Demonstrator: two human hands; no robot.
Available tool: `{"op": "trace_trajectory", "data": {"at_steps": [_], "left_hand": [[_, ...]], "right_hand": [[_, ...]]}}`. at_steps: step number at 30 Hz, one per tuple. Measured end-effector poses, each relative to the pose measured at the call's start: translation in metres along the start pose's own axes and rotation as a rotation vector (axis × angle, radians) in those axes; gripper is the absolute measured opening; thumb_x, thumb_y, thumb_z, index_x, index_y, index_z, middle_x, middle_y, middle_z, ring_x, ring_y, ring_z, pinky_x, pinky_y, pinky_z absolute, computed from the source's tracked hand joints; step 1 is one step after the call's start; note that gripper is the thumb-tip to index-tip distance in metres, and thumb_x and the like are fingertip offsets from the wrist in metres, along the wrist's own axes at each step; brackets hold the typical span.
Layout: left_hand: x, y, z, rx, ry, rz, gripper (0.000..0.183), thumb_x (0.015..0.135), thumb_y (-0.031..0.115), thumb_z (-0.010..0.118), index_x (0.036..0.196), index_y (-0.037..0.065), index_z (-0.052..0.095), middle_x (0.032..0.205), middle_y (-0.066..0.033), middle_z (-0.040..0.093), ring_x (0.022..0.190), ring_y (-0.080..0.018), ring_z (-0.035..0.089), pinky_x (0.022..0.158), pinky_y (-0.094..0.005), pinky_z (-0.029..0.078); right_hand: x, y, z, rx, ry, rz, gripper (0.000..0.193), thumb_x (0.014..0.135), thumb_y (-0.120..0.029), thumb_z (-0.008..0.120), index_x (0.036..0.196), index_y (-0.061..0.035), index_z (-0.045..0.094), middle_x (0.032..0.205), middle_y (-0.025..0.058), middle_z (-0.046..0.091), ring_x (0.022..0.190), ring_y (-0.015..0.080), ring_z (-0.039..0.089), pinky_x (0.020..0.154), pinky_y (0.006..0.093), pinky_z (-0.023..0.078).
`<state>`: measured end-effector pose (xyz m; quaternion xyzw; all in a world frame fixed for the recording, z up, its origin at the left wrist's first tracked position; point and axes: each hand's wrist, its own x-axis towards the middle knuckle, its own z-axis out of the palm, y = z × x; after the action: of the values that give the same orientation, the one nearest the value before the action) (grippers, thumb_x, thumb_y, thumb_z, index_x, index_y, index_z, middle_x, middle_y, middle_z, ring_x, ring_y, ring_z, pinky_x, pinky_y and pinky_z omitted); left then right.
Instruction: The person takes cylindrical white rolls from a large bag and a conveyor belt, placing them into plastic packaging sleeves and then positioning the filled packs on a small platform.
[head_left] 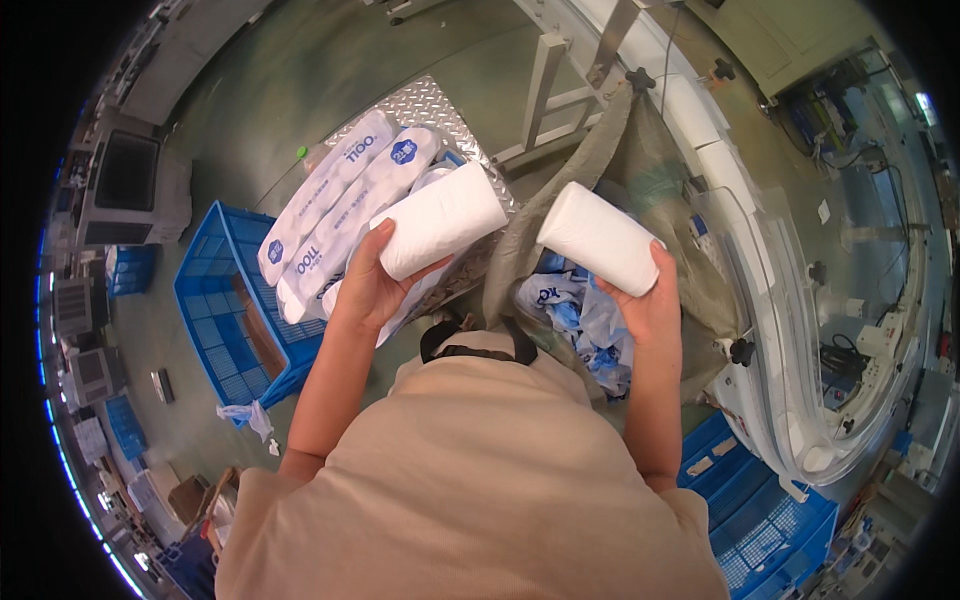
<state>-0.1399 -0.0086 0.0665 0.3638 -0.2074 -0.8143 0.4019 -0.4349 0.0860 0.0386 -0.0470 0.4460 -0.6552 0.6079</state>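
Observation:
My left hand (385,265) is closed round the lower end of a white paper roll (445,220), its thumb on top. A second white paper roll (597,238) is gripped at its near right end by my right hand (648,290). Both rolls are bare, without printed film, and tilt toward each other with a gap between them. Just beyond and left of my left hand lie long film-wrapped packs of rolls (335,190), white with blue print. Under my right hand, crumpled white and blue plastic film (580,315) fills a grey-green cloth bag (655,180).
A blue plastic crate (215,290) stands at the left, another blue crate (770,520) at the lower right. The packs rest on a metal tread-plate surface (430,105). A white curved machine frame (740,200) runs along the right, with black knobs. Scraps of film (248,415) hang by the left crate.

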Motion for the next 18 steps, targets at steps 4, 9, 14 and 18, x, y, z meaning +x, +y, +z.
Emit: {"op": "trace_trajectory", "data": {"at_steps": [4,9,14,18], "left_hand": [[-0.003,-0.003,-0.013,0.084,0.053,0.108,0.055,0.084,0.026,0.055,0.128,0.0,0.034,0.122,-0.0145,0.047,0.111,-0.027,0.05,0.092,-0.0452,0.044],[-0.007,-0.015,-0.011,0.107,0.076,0.043,0.053,0.085,0.022,0.057,0.128,0.004,0.033,0.121,-0.0111,0.047,0.11,-0.023,0.049,0.092,-0.0397,0.042],[-0.012,-0.033,-0.018,0.371,-0.042,-0.049,0.048,0.085,0.018,0.057,0.127,0.008,0.037,0.116,-0.0066,0.049,0.107,-0.0155,0.049,0.089,-0.0308,0.043],[-0.022,-0.04,-0.024,0.452,-0.051,-0.188,0.048,0.085,0.023,0.058,0.127,0.009,0.038,0.114,-0.0046,0.05,0.105,-0.0133,0.048,0.086,-0.0274,0.042]], "right_hand": [[-0.005,-0.009,-0.023,0.099,-0.139,-0.045,0.048,0.09,-0.033,0.052,0.124,-0.0014,0.04,0.119,0.0179,0.052,0.107,0.0344,0.053,0.073,0.0468,0.054],[-0.006,0.006,0.009,-0.005,-0.321,0.044,0.053,0.089,-0.032,0.054,0.125,0.0027,0.038,0.123,0.0189,0.048,0.106,0.0343,0.053,0.078,0.0463,0.051],[0.0,0.044,0.023,-0.407,-0.426,0.045,0.058,0.087,-0.031,0.056,0.128,0.0036,0.036,0.125,0.0153,0.047,0.117,0.029,0.045,0.097,0.0439,0.035],[-0.013,0.076,-0.013,0.038,-0.291,0.343,0.062,0.084,-0.038,0.057,0.129,-0.0011,0.037,0.127,0.0137,0.046,0.119,0.0289,0.044,0.101,0.0418,0.033]]}}
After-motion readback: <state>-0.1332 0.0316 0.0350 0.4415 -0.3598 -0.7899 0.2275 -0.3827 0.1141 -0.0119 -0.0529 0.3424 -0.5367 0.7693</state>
